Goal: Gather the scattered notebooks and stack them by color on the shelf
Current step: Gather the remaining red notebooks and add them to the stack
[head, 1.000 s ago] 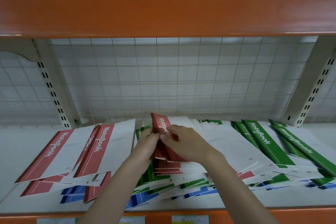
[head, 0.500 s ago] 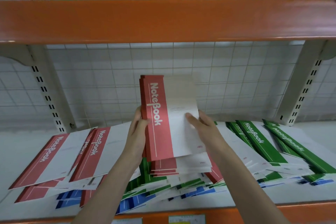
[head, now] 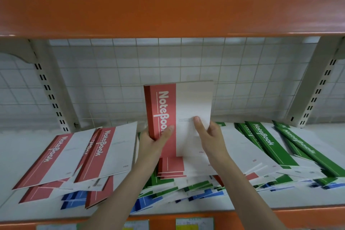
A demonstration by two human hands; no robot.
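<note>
Left hand (head: 153,141): gripping the red notebook stack (head: 177,117) at its spine, thumb across the cover.
Right hand (head: 211,136): pinching the stack's white edge, upright above the shelf (head: 22,147).

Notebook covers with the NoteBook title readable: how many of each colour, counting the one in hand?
Red: 3 (held red cover, far-left red cover, next red cover)
Green: 2 (near green cover, far-right green cover)
Blue: 0 (only blue edges show under the pile)
Total: 5
</note>
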